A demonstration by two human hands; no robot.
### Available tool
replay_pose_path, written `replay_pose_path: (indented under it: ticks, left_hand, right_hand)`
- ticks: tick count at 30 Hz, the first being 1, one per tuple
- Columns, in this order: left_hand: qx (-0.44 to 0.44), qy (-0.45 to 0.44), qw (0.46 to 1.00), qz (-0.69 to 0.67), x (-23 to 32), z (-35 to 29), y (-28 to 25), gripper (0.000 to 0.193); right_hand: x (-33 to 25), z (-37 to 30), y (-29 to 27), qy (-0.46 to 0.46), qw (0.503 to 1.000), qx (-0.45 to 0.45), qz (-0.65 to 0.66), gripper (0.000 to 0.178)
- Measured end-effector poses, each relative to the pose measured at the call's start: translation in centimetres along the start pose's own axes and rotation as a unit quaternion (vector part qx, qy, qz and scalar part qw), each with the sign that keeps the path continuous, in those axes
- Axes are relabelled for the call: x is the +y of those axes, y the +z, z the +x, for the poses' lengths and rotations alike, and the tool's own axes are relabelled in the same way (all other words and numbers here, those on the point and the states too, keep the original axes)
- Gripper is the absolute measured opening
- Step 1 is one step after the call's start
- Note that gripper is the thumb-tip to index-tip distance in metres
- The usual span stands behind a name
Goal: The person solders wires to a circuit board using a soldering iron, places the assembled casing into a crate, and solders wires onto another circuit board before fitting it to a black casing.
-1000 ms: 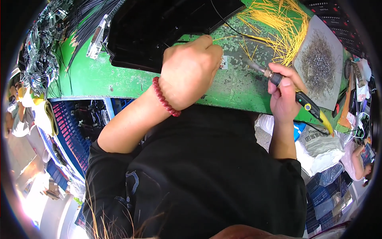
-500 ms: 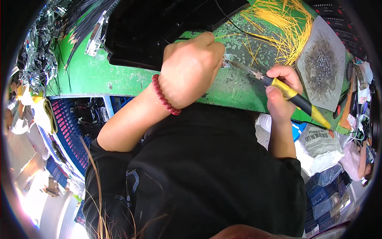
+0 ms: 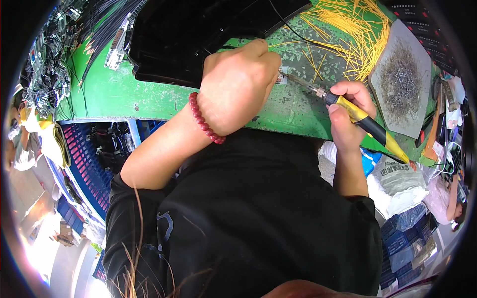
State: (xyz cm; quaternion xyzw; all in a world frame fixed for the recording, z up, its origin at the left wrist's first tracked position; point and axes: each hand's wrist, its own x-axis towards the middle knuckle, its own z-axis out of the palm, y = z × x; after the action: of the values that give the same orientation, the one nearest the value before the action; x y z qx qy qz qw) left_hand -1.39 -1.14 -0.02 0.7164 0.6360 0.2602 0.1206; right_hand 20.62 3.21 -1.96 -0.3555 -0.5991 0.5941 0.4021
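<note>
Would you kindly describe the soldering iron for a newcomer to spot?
Find the green table, then the right hand at its near edge. The soldering iron it holds points left; its thick yellow-and-black handle differs from the thin yellow wires beyond.

Print Showing in Two Places

From my remote seat, I'm seeing print on two kinds of things. On the right, a pale sack (image 3: pixel 396 173) is bearing dark print: a row of Latin capitals running above larger Chinese characters. In the upper right corner, dark strips (image 3: pixel 420 31) are carrying small white lettering, repeating from row to row, with little red marks beside it. Toward the rim, I'm finding the letters blurring.
</note>
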Motion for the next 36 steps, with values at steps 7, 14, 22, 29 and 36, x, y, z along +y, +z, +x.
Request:
replay_pose_path:
  ticks: [7,14,22,29,36]
  left_hand:
    - [0.002,0.004,1.000,-0.001,0.1,0.0,0.0,0.009]
    - [0.000,0.014,1.000,0.015,0.2,0.2,-0.2,0.009]
    - [-0.018,0.020,0.998,0.058,0.7,0.6,-0.9,0.008]
    - [0.088,0.060,0.993,-0.043,0.8,0.8,-1.3,0.014]
    - [0.041,0.050,0.993,-0.096,0.7,0.3,-1.9,0.017]
  right_hand:
    - [1.0,-0.2,-0.5,-0.055,0.995,0.046,0.065,0.032]
    - [0.4,-0.4,0.3,-0.093,0.993,0.068,-0.009,0.037]
    - [-0.7,-0.7,1.7,-0.085,0.987,0.037,-0.130,0.015]
    - [-0.7,1.8,4.8,-0.203,0.960,0.055,-0.187,0.028]
    - [-0.6,2.5,3.8,-0.158,0.975,0.001,-0.158,0.032]
